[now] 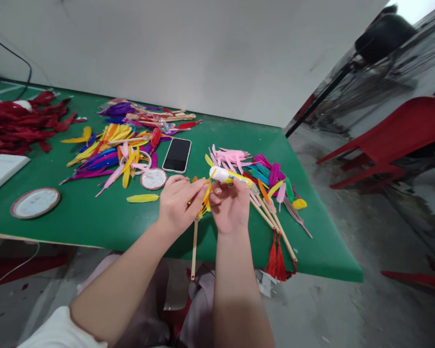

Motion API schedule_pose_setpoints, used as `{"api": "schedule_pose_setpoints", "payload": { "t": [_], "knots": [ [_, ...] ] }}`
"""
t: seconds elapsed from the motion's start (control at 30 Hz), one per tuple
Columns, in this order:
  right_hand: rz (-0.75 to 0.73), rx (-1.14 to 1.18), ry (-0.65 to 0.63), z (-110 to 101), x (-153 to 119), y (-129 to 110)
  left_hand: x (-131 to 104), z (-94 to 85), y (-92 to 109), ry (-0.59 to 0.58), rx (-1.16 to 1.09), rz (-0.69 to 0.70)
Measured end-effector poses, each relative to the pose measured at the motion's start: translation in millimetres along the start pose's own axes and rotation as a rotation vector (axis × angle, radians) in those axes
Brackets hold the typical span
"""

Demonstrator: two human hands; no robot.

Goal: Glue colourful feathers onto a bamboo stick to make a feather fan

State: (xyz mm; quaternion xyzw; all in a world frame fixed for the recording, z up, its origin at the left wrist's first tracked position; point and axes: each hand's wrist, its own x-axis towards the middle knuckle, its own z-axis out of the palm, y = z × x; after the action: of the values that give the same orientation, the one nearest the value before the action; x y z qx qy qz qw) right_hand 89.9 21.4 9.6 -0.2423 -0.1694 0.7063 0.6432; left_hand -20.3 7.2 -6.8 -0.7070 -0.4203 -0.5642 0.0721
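Observation:
My right hand [230, 205] is closed round a yellow and white glue tube [235, 179], its white end pointing left. Close to that white end, my left hand [179, 200] pinches a thin yellow-orange feather [212, 175], mostly hidden by the fingers. Below and between the hands, a wooden stick [195, 246] with orange and yellow feathers [204, 209] at its top lies over the table's front edge. A single yellow feather [142, 198] rests left of my left hand. Right of my right hand lie several wooden sticks [275, 220] with red tassels [276, 258].
On the green table [105, 215] lie a phone [177, 155], tape rolls [36, 202], a colourful feather heap [108, 150], pink feathers [228, 157] and dark red fabric strips [25, 121]. A white wall [188, 58] stands behind. Red chairs [402, 130] are at right.

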Motion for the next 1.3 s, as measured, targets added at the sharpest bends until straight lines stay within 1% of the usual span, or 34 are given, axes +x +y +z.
{"api": "schedule_pose_setpoints", "payload": {
  "t": [0.07,0.2,0.27,0.37,0.43,0.6,0.83,1.03,1.3],
  "knots": [
    [0.0,-0.001,0.016,-0.2,0.1,-1.1,1.4,-2.5,-0.6,0.003,-0.019,-0.016],
    [0.003,0.012,0.014,-0.2,-0.8,-2.1,4.2,-7.7,-2.7,0.01,-0.037,-0.141],
    [0.008,0.017,0.008,0.4,-1.6,-1.9,4.4,-8.1,-3.4,0.004,-0.028,-0.168],
    [0.014,0.019,0.001,1.2,-2.2,-1.5,3.3,-6.2,-3.1,-0.037,-0.021,-0.144],
    [0.012,0.02,-0.008,1.3,-2.0,-1.4,2.3,-4.8,-2.5,-0.043,-0.023,-0.132],
    [0.01,0.014,-0.016,0.7,-1.3,-1.3,1.3,-3.5,-1.6,-0.031,-0.021,-0.119],
    [0.018,-0.024,-0.047,-0.2,-1.7,0.2,1.0,-2.4,-2.0,-0.034,0.005,-0.058],
    [-0.003,-0.004,-0.023,0.5,-1.2,0.5,0.2,-1.7,-5.3,-0.005,0.03,0.025],
    [-0.01,-0.009,-0.008,0.9,-1.2,0.7,0.6,-2.2,-5.4,-0.006,0.101,0.104]
  ]
}}
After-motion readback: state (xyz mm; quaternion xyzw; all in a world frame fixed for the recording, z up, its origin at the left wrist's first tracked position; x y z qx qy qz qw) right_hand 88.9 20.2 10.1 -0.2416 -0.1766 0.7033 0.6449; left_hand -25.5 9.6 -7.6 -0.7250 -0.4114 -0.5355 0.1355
